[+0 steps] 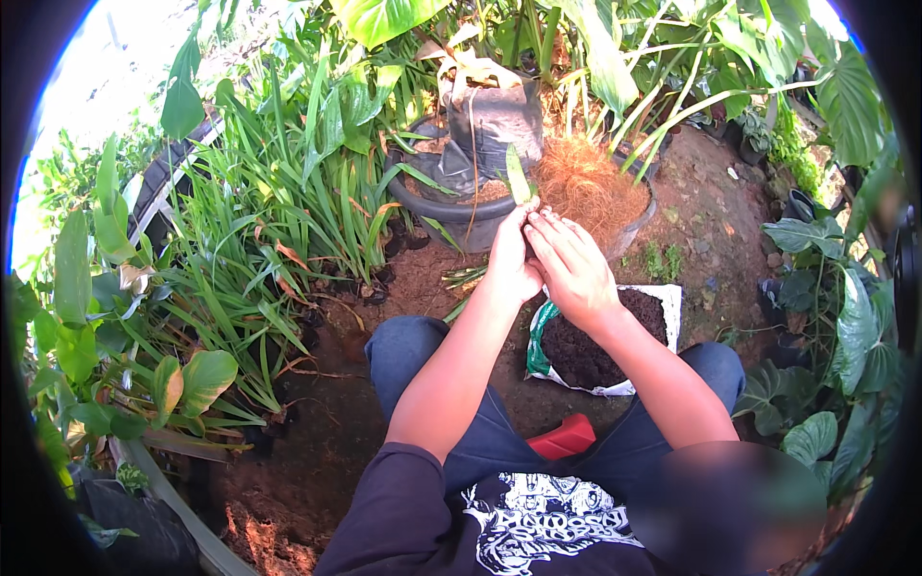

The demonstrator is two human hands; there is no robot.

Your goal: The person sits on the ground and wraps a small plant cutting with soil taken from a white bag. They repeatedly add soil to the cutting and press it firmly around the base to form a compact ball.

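A small plant cutting (517, 175) with one upright, light green leaf sticks up from between my two hands. My left hand (508, 252) grips its base from the left side. Flat and with its fingers together, my right hand (573, 270) presses over the left one; what lies between the palms is hidden. Below my right forearm stands an open white and green sack (673, 306) holding dark potting soil (576, 345). Beyond my hands a heap of brown coir fibre (587, 183) fills part of a wide black tub (461, 212).
A black grow bag (497, 119) stands in the tub. Dense strappy-leaved plants (288, 194) crowd the left, and broad-leaved plants (857, 324) line the right. A red plastic object (562, 438) lies between my legs. Cut green stems (464, 277) rest on the bare soil.
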